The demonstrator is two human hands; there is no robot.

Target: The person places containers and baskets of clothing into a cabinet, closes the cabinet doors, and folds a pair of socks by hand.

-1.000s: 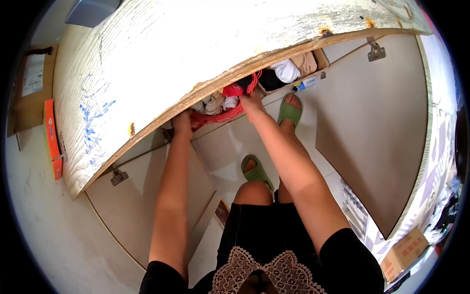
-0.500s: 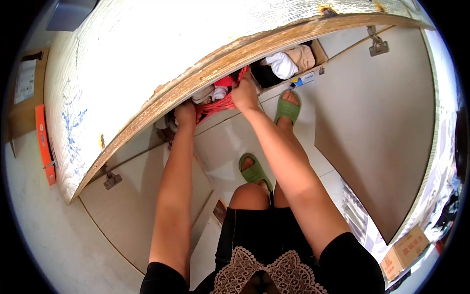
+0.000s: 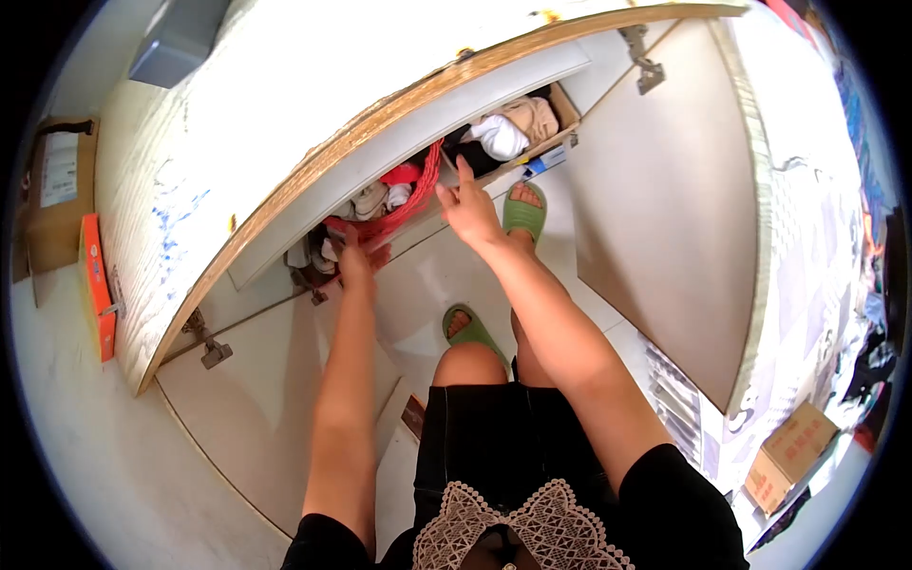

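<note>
A red woven basket (image 3: 410, 207) holding several rolled pieces of cloth (image 3: 370, 200) sits inside the low cabinet. My left hand (image 3: 355, 260) is at the basket's near left side, fingers apart; whether it still touches the rim I cannot tell. Just right of the basket, my right hand (image 3: 467, 211) is held with the index finger stretched out and the thumb apart, with nothing in it. Beyond that hand stands a cardboard box (image 3: 567, 103) containing a white cloth bundle (image 3: 500, 137), a beige one (image 3: 534, 119) and black cloth.
Both cabinet doors stand open, the left door (image 3: 275, 408) and the right door (image 3: 665, 209). The tabletop (image 3: 285, 95) with its worn wooden edge overhangs the cabinet. Green slippers (image 3: 524, 211) are on my feet. Cardboard boxes lie at far left (image 3: 62, 195) and lower right (image 3: 793, 454).
My hands have let go of the red basket's rim and opened. The basket now sits back in the cabinet beside the cardboard box. The view has shifted slightly.
</note>
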